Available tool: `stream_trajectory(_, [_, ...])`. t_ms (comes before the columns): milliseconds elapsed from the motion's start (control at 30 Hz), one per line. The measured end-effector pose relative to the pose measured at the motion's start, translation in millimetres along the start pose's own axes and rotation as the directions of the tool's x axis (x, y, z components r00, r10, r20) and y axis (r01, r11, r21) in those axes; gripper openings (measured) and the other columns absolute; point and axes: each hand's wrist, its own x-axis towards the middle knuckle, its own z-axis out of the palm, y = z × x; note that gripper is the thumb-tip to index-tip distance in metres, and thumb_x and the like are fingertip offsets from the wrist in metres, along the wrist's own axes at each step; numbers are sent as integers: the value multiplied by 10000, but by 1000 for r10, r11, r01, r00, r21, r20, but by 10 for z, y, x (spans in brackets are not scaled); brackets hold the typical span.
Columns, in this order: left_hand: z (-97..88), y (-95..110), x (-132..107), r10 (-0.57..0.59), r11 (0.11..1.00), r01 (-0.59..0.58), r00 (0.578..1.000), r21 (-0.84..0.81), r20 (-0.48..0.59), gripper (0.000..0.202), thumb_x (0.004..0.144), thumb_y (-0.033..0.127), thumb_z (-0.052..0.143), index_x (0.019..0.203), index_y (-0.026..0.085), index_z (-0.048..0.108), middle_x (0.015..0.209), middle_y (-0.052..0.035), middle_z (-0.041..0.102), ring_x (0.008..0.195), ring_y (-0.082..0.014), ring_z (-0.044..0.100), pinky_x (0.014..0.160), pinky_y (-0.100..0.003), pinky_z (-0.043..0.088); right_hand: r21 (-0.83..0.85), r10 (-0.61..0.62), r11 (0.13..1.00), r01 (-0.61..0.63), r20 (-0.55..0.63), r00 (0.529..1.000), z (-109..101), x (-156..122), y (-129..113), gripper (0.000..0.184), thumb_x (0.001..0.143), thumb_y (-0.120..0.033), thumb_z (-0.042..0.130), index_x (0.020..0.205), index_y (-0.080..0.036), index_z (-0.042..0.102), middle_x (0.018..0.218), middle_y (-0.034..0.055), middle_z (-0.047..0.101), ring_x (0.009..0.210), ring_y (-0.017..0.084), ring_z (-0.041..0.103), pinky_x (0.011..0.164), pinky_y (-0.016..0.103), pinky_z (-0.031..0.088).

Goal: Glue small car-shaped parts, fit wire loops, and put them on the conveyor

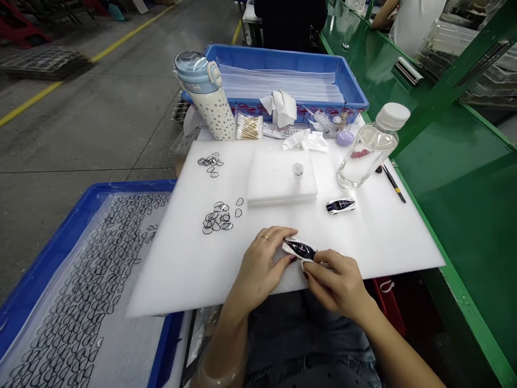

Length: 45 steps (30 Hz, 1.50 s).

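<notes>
My left hand point(264, 263) grips a small white and black toy car point(299, 248) by its left end, between fingers and thumb, just above the front part of the white foam sheet point(181, 269). At the car's right end, my right hand point(337, 277) is closed, its fingertips against the body. A small white piece point(306, 263) shows between those fingertips; its kind is unclear. Beyond my hands, a second toy car point(340, 205) lies on the sheet. Thin black loops point(218, 218) lie in a loose pile to the left, with a smaller group point(210, 160) behind them.
A white foam block point(278, 188) bears a small clear cup point(298, 171). Behind stand a tumbler point(210, 102), cotton swabs point(249, 127) and a blue bin point(351, 86). A clear bottle point(365, 153) and tweezers point(393, 183) are at right. Many loops fill a blue tray point(91, 199) at left.
</notes>
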Motion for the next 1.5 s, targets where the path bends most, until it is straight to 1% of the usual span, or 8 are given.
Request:
stream_trajectory(233, [22,-18,-11,-17,999,16,999,-31,-39,288,908,151,630,1180,239,670,1148,-40,701,1094,-236,615,941,-412,523,-250,214,916,-313,-355,910,-364,95,316,210,837,-200,723,1022,-227,627,897,38,721,753,181,656,660,313,517])
stream_trajectory(467, [31,-14,-3,7,1000,-8,998,-10,-58,270,935,200,589,1185,247,679,1145,-50,710,1084,-245,626,919,-414,538,-227,143,962,-154,-64,988,-153,92,126,192,880,-343,704,1025,-220,671,1049,69,737,955,242,655,854,423,408])
stream_trajectory(900, [41,-6,-30,43,999,-41,997,34,-66,282,933,171,583,1200,223,657,1162,-57,702,1089,-241,621,941,-422,538,-250,152,957,-148,-5,988,-74,69,12,167,895,-276,684,1046,-219,642,1027,58,751,915,235,640,828,420,400])
stream_trajectory(1100, [11,15,-57,89,995,-87,996,56,-25,359,936,154,545,1284,240,572,1244,-59,664,1167,-243,595,998,-436,510,-54,175,984,-168,166,970,66,180,-17,483,950,-209,560,1415,-183,428,1096,101,723,920,236,645,791,400,547])
stream_trajectory(1200, [18,21,-73,80,994,-77,996,82,-39,434,929,187,574,1354,247,505,1323,-73,620,1231,-256,565,1026,-451,498,-34,239,971,-237,57,969,-84,123,79,477,938,-212,574,1402,-239,469,1107,91,720,929,233,670,804,409,569])
stream_trajectory(1267, [26,25,-83,71,994,-68,997,88,-39,449,920,208,600,1356,258,504,1323,-72,620,1231,-265,567,1017,-464,506,-112,379,908,-404,-191,905,-396,-64,287,463,898,-272,637,1351,-275,541,1161,109,704,989,267,682,844,455,558])
stream_trajectory(1367, [38,29,-89,82,993,-79,996,87,-31,358,928,214,594,1282,263,569,1257,-61,654,1181,-263,593,980,-475,527,-186,498,664,-725,-613,613,-1096,-648,847,614,777,-450,732,1344,-266,583,1158,177,694,944,340,691,756,510,535])
stream_trajectory(1500, [50,31,-87,107,989,-102,993,103,-42,299,927,200,590,1221,249,616,1226,-62,662,1142,-259,608,951,-477,543,-374,632,240,-896,-640,437,-1964,-1639,1639,512,623,-451,765,1116,-338,680,720,105,715,646,344,643,653,558,429])
